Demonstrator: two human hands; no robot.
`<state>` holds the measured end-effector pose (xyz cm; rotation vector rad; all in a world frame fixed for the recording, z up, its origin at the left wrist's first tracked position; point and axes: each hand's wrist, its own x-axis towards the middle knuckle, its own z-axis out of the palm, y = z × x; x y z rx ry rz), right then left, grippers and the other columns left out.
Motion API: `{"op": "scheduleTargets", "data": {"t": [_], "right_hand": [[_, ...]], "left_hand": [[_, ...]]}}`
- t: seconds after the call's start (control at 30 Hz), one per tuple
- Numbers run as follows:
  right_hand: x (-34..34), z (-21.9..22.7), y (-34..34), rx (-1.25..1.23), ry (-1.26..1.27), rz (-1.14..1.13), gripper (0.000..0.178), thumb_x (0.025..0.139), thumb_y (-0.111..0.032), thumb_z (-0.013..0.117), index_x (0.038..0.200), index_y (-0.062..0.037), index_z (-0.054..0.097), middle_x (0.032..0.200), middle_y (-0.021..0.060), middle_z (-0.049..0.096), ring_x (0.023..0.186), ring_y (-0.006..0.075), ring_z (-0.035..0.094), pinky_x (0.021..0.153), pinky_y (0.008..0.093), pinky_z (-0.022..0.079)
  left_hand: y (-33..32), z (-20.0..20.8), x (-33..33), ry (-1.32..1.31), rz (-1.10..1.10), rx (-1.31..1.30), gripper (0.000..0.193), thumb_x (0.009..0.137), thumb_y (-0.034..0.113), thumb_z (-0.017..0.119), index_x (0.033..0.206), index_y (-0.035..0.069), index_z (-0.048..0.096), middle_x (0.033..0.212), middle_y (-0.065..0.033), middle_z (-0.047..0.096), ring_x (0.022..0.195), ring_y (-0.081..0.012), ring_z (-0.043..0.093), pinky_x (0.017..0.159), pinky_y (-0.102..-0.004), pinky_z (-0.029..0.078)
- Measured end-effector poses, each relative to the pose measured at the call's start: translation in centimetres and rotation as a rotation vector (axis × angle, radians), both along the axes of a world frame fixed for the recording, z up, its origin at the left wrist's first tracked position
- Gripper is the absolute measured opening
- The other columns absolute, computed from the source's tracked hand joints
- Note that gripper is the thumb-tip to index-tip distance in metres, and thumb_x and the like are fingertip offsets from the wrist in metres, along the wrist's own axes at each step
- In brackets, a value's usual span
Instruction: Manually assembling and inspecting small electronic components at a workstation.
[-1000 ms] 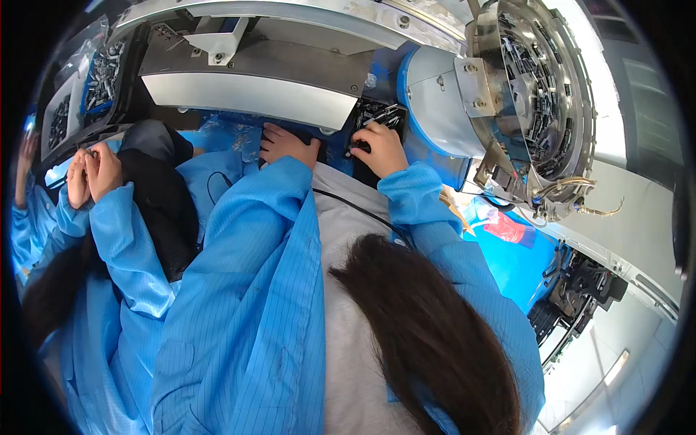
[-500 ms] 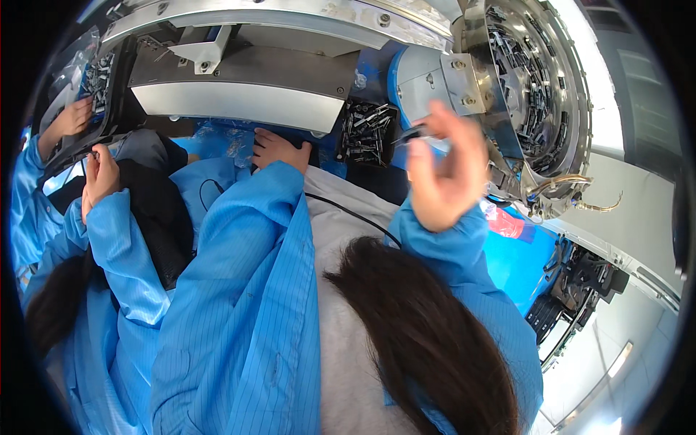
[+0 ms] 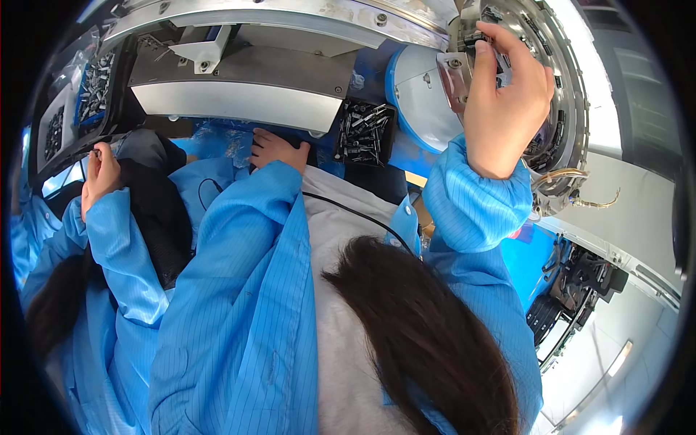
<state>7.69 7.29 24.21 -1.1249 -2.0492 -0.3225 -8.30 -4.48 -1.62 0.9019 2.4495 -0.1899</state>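
Head view, the only one I've got: my right hand is up at the metal bowl, thumb and finger pinched narrow on what looks like a small dark part (tiny thing, so don't ask me its exact shape). The part is at my fingertips over by the bowl's left side; can't tell if it touches the metal. My palm blocks a chunk of the bowl, but more dark parts show past it.

My left hand is basically parked: fingers spread, nothing visible in it, just beside the lower edge of the big metal housing. What's under the palm I can't tell. Between the housing and the rounded base there's a black tray of jumbled dark and silvery pieces.

My guess is I'm on the placing step. Next move, I'd say, calls for a steady wrist and a small loosening of that pinch, without bumping the rim.
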Motion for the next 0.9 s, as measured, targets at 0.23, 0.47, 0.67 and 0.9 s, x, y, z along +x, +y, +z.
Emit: {"op": "scheduleTargets", "data": {"t": [0.23, 0.47, 0.67, 0.9], "right_hand": [[0.0, -0.9, 0.8, 0.031, 0.002, 0.022, 0.014, 0.082, -0.013, 0.065, 0.093, -0.0206, 0.071, 0.085, -0.0003, 0.067, 0.09, 0.022, 0.06, 0.104, 0.0538, 0.027], [-1.5, -0.9, 0.7, -0.089, -0.019, 0.119, 0.016, 0.087, -0.012, 0.061, 0.099, -0.0172, 0.07, 0.079, 0.002, 0.067, 0.075, 0.018, 0.062, 0.108, 0.047, 0.028], [-3.3, 0.1, -0.4, -0.233, 0.059, 0.147, 0.016, 0.084, -0.006, 0.062, 0.099, -0.0091, 0.066, 0.086, 0.0083, 0.066, 0.076, 0.0242, 0.059, 0.098, 0.0424, 0.037], [-4.8, -0.8, 0.5, -0.127, 0.103, 0.205, 0.013, 0.084, -0.003, 0.061, 0.096, -0.0069, 0.065, 0.085, 0.0095, 0.066, 0.076, 0.0276, 0.062, 0.102, 0.0454, 0.031]], "left_hand": [[0.1, 0.1, 0.1, 0.012, -0.01, -0.014, 0.113, 0.075, 0.059, 0.062, 0.145, -0.011, 0.008, 0.149, -0.022, 0.028, 0.127, -0.037, 0.041, 0.103, -0.0504, 0.033], [-0.1, -0.1, 0.1, 0.025, -0.001, 0.001, 0.114, 0.074, 0.059, 0.063, 0.144, -0.011, 0.008, 0.148, -0.0221, 0.029, 0.126, -0.0371, 0.041, 0.103, -0.0495, 0.034], [0.0, 0.0, 0.2, 0.04, -0.002, 0.012, 0.113, 0.073, 0.059, 0.064, 0.144, -0.011, 0.01, 0.147, -0.0219, 0.031, 0.125, -0.0366, 0.042, 0.102, -0.0489, 0.035], [0.0, 0.0, 0.3, 0.053, -0.006, 0.018, 0.113, 0.073, 0.059, 0.064, 0.144, -0.011, 0.011, 0.147, -0.0219, 0.032, 0.124, -0.0363, 0.043, 0.101, -0.0488, 0.035]]}}
